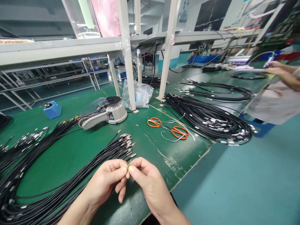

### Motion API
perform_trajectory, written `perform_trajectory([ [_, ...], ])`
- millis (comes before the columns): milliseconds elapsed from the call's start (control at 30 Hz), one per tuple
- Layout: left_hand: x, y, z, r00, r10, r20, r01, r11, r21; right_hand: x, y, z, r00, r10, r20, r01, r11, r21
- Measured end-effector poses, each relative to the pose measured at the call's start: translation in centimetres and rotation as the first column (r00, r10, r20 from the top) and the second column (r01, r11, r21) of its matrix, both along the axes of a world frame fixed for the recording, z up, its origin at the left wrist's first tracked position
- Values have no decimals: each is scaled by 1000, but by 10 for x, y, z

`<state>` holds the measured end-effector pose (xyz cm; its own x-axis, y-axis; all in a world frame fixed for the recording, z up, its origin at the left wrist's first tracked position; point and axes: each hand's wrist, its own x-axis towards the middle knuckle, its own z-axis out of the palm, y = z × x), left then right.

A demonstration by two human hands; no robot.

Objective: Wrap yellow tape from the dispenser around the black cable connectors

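My left hand (pixel 107 176) and my right hand (pixel 150 179) meet at the table's front edge, thumbs and fingertips pinched together. Between them is a small yellowish, gold-coloured piece (pixel 129 164), mostly covered by the fingertips; its exact kind cannot be made out. Just beyond and to the left lies a bundle of black cables (pixel 103 159) with silver metal connectors (pixel 126 140) at their ends, close to my fingers. A short dark bit shows behind my right wrist, too little to identify.
A grey tape dispenser (pixel 114 112) and blue holder (pixel 52 110) stand behind the cables. Orange-handled scissors (pixel 179 132) lie among white ties. More coiled black cables (pixel 206 115) are at right, near another person's hands (pixel 278 68). A shelf post (pixel 128 56) rises from the green table (pixel 150 153).
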<state>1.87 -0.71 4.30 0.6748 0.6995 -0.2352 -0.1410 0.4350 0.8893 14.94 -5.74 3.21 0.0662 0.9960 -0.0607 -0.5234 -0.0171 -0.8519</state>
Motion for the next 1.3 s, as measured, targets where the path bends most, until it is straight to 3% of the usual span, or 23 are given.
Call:
perform_trajectory([
  [267, -4, 2, 0, 998, -53, -31, 54, 998, 25, 0, -1, -1, 999, 3, -45, -3, 1000, 5],
  [567, -5, 7, -5, 970, -202, 137, 220, 967, -131, 3, 5, -6, 994, 110, -13, -110, 994, 18],
  [700, -1, 8, -11, 967, -175, 185, 201, 971, -131, 18, 12, 1, 986, 111, 124, -116, 993, 34],
  [867, 2, 9, -11, 966, -133, 220, 168, 975, -145, 37, 25, 19, 917, 116, 382, -166, 981, 100],
  [967, 2, 9, -11, 972, -104, 212, 137, 980, -148, 38, 31, 22, 890, 95, 445, -153, 983, 98],
  [1100, 1, 5, -5, 992, -25, 122, 34, 997, -74, 34, 33, 18, 881, 44, 471, -94, 992, 83],
  [1300, 9, -8, 21, 986, 108, -128, -83, 978, 190, 31, 26, 21, 836, -17, 549, -82, 985, 154],
])
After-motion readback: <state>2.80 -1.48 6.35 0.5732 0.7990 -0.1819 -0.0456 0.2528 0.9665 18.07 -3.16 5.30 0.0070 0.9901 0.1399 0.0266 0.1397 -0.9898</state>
